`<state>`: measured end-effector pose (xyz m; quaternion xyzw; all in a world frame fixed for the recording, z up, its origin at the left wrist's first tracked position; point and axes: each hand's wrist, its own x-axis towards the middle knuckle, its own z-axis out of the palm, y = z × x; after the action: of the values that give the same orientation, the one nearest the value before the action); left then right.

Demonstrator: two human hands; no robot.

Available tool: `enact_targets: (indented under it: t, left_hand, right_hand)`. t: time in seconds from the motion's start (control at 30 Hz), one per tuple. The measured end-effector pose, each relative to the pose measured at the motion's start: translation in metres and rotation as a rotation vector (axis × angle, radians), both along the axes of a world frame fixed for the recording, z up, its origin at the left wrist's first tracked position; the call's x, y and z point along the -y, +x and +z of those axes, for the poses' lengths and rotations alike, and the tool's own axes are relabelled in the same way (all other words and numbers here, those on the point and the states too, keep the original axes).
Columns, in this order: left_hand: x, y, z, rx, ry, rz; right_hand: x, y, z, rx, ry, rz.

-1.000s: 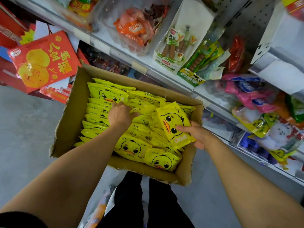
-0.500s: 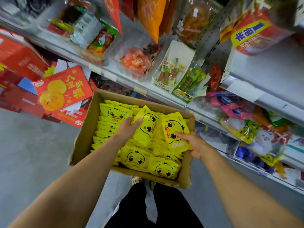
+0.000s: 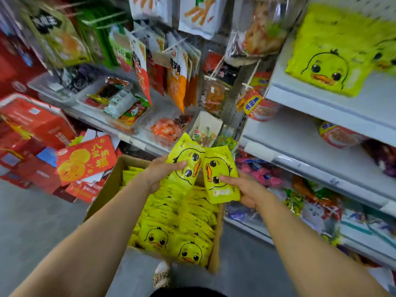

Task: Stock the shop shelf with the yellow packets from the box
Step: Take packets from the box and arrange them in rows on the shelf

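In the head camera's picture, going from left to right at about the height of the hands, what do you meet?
Red gift box → left hand → packet in the left hand → packet in the right hand → right hand → pink packets on the low shelf.

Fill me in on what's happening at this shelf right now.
A person is restocking snacks. The left hand grips one yellow duck packet and the right hand grips a second packet, both lifted above the open cardboard box, which sits on the floor and is mostly full of the same packets. Matching yellow packets already lie on the upper shelf to the right. Neither held packet has reached a shelf yet.
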<state>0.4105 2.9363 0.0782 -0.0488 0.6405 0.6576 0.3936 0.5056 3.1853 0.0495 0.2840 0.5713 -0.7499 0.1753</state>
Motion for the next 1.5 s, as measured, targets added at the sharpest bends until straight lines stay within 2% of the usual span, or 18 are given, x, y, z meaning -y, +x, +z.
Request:
enact_targets:
  t: [0.1,0.5,0.83,1.23,1.37,1.5]
  left_hand:
    - [-0.029,0.015,0.037,-0.066,0.035,-0.042]
    - [-0.19,0.082,0.16,-0.415,0.065,-0.191]
    - [-0.311,0.098,0.225,-0.632,-0.021,-0.365]
    - [-0.482,0.012,0.287,-1.026,-0.44,-0.731]
    - [-0.522,-0.026,0.289,-1.196,-0.671,-0.904]
    - [-0.552,-0.057,0.278,-1.286,-0.743,-0.996]
  right_hand:
    - [-0.034,0.019,0.03,-0.096,-0.005,0.015]
    - [-0.188,0.114,0.154,-0.451,0.046,-0.165]
    - [-0.297,0.151,0.215,-0.64,0.121,-0.458]
    - [-0.412,0.133,0.253,-0.663,0.3,-0.635]
    - [-0.439,0.115,0.257,-0.663,0.316,-0.65]
    - [-0.453,0.095,0.257,-0.685,0.322,-0.679]
